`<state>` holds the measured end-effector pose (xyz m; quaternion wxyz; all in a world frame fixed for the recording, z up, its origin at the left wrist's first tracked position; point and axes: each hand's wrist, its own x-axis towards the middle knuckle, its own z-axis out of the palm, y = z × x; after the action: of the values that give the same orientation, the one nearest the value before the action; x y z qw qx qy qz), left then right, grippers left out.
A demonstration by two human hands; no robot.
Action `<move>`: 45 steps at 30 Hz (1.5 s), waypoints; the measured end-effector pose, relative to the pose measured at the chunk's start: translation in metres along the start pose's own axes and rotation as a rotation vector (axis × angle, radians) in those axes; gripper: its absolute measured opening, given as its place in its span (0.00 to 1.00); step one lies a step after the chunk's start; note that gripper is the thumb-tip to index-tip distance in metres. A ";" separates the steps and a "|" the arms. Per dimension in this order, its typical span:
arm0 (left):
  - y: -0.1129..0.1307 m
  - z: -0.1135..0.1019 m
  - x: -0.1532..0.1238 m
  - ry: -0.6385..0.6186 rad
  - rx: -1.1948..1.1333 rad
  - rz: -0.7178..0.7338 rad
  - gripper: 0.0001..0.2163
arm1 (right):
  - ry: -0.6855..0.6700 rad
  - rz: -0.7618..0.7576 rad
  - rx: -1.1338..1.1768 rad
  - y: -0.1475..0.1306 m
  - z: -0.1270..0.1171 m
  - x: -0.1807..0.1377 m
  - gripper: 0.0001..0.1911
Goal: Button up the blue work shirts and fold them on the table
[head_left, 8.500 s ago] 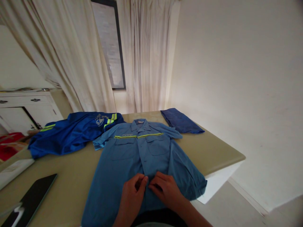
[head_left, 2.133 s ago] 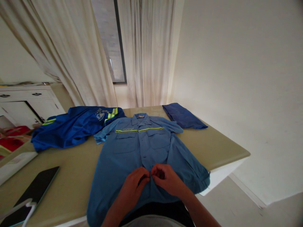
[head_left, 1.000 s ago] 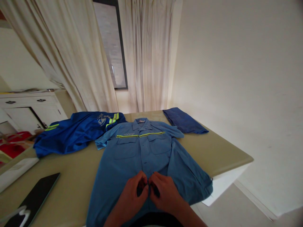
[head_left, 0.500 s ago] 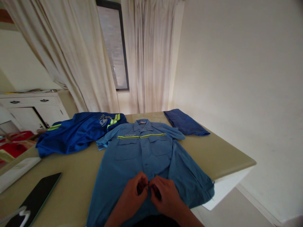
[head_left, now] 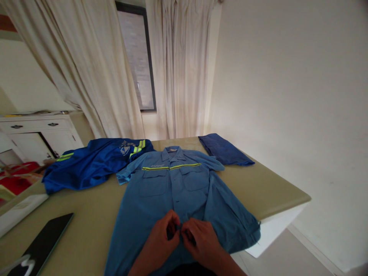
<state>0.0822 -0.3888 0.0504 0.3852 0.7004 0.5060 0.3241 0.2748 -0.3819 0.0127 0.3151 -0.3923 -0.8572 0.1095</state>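
A blue short-sleeved work shirt (head_left: pixel 155 207) with a yellow stripe across the chest lies front up, its collar at the far end. Low on its front placket, my left hand (head_left: pixel 162 239) pinches the cloth between thumb and fingers. Right beside it, my right hand (head_left: pixel 201 239) is closed in a pinch on the same placket, fingertips almost touching the left ones. The fingers hide whatever small part of the placket, perhaps a button, sits between them. The shirt's lower right side spreads to the table edge.
On the table (head_left: pixel 276 191), a bright blue garment (head_left: pixel 89 165) with reflective bands lies behind left, and a folded navy cloth (head_left: pixel 225 150) behind right. A dark flat tablet-like object (head_left: pixel 47 239) with a white cable and a white box (head_left: pixel 23 211) lie at the left.
Both hands stay at the same place on the placket, with only small finger shifts; the right fingers curl slightly more. The view has tilted a little.
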 end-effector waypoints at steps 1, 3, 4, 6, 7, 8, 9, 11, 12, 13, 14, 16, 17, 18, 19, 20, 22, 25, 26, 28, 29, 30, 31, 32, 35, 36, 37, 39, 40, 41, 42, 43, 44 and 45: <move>-0.001 0.000 0.000 -0.007 -0.003 -0.003 0.05 | 0.012 -0.016 -0.014 0.000 0.000 -0.001 0.05; -0.003 0.000 0.000 -0.024 -0.013 -0.014 0.05 | 0.038 -0.046 -0.032 -0.001 0.001 -0.002 0.06; -0.004 0.000 0.000 -0.028 -0.019 -0.022 0.04 | 0.049 -0.055 -0.035 -0.002 0.001 -0.003 0.06; -0.007 0.000 0.000 -0.024 -0.028 -0.030 0.04 | 0.058 -0.059 -0.034 -0.003 0.001 -0.003 0.06; -0.008 0.001 0.000 -0.019 -0.029 -0.032 0.04 | 0.061 -0.054 -0.028 -0.003 0.000 -0.003 0.06; -0.009 0.001 0.000 -0.015 -0.029 -0.032 0.04 | 0.063 -0.047 -0.020 -0.003 0.000 -0.003 0.06; -0.009 0.001 0.001 -0.014 -0.027 -0.032 0.04 | 0.066 -0.037 -0.008 -0.004 0.000 -0.003 0.07; -0.008 0.000 0.001 -0.017 -0.020 -0.036 0.04 | 0.075 -0.007 0.024 -0.004 -0.001 -0.002 0.07; -0.007 0.000 0.001 -0.017 -0.015 -0.037 0.04 | 0.074 0.013 0.044 -0.003 -0.002 -0.002 0.07; -0.006 -0.001 0.000 -0.020 -0.013 -0.034 0.04 | 0.071 0.033 0.063 -0.003 -0.002 -0.001 0.07; -0.004 -0.001 0.000 -0.022 -0.014 -0.032 0.04 | 0.068 0.051 0.082 -0.003 -0.002 -0.001 0.07; -0.003 -0.002 0.000 -0.027 -0.029 -0.028 0.04 | 0.059 0.072 0.111 -0.002 -0.003 0.000 0.07; -0.002 -0.002 -0.001 -0.032 -0.038 -0.029 0.04 | 0.053 0.078 0.121 -0.002 -0.003 0.000 0.08; -0.003 -0.003 -0.001 -0.035 -0.045 -0.032 0.03 | 0.046 0.078 0.127 -0.001 -0.004 0.000 0.08; -0.003 -0.003 -0.001 -0.037 -0.048 -0.035 0.03 | 0.037 0.072 0.132 -0.001 -0.004 -0.001 0.07; -0.004 -0.003 -0.001 -0.036 -0.048 -0.038 0.04 | 0.028 0.061 0.132 0.000 -0.005 -0.001 0.06; -0.006 -0.003 -0.001 -0.030 -0.043 -0.039 0.04 | 0.019 0.034 0.125 0.001 -0.005 -0.003 0.05; -0.007 -0.001 -0.001 -0.010 -0.038 -0.023 0.05 | 0.019 0.015 0.117 0.002 -0.006 -0.007 0.05; -0.007 0.000 -0.002 -0.003 -0.034 -0.017 0.05 | 0.017 0.016 0.117 0.003 -0.006 -0.008 0.05; -0.006 0.003 -0.002 0.001 -0.014 -0.006 0.04 | 0.011 0.017 0.127 0.003 -0.006 -0.009 0.05; -0.006 0.005 -0.002 0.006 0.004 0.001 0.04 | 0.004 0.022 0.138 0.003 -0.006 -0.009 0.06; -0.006 0.007 -0.003 0.013 0.028 0.011 0.04 | -0.005 0.033 0.154 0.002 -0.007 -0.008 0.06; -0.007 0.009 -0.003 0.025 0.057 0.027 0.04 | -0.014 0.052 0.177 0.001 -0.008 -0.006 0.06; -0.008 0.011 -0.003 0.041 0.088 0.051 0.05 | -0.023 0.082 0.209 0.000 -0.009 -0.003 0.06; -0.014 0.018 -0.004 0.097 0.175 0.149 0.08 | -0.053 0.215 0.350 -0.004 -0.015 0.007 0.06; -0.017 0.019 -0.004 0.114 0.192 0.174 0.08 | -0.063 0.261 0.400 -0.005 -0.017 0.010 0.06; -0.019 0.020 -0.004 0.130 0.200 0.185 0.08 | -0.071 0.302 0.443 -0.006 -0.018 0.013 0.06; -0.022 0.021 -0.005 0.153 0.193 0.166 0.07 | -0.071 0.354 0.490 -0.005 -0.020 0.016 0.08; -0.023 0.021 -0.005 0.161 0.187 0.144 0.07 | -0.060 0.364 0.494 -0.005 -0.021 0.017 0.09; -0.023 0.021 -0.005 0.168 0.187 0.122 0.08 | -0.047 0.363 0.489 -0.004 -0.021 0.017 0.10; -0.022 0.020 -0.006 0.170 0.194 0.107 0.10 | -0.032 0.355 0.480 -0.002 -0.022 0.016 0.11; -0.020 0.020 -0.006 0.172 0.210 0.102 0.12 | -0.013 0.345 0.473 -0.001 -0.023 0.016 0.12; -0.018 0.020 -0.006 0.174 0.233 0.106 0.12 | 0.009 0.339 0.472 0.000 -0.025 0.017 0.14; -0.016 0.020 -0.007 0.183 0.260 0.114 0.11 | 0.033 0.337 0.471 0.001 -0.028 0.019 0.15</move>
<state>0.0897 -0.3965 0.0266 0.2245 0.7396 0.5359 0.3396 0.2832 -0.3686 0.0429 0.3891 -0.4468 -0.7256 0.3500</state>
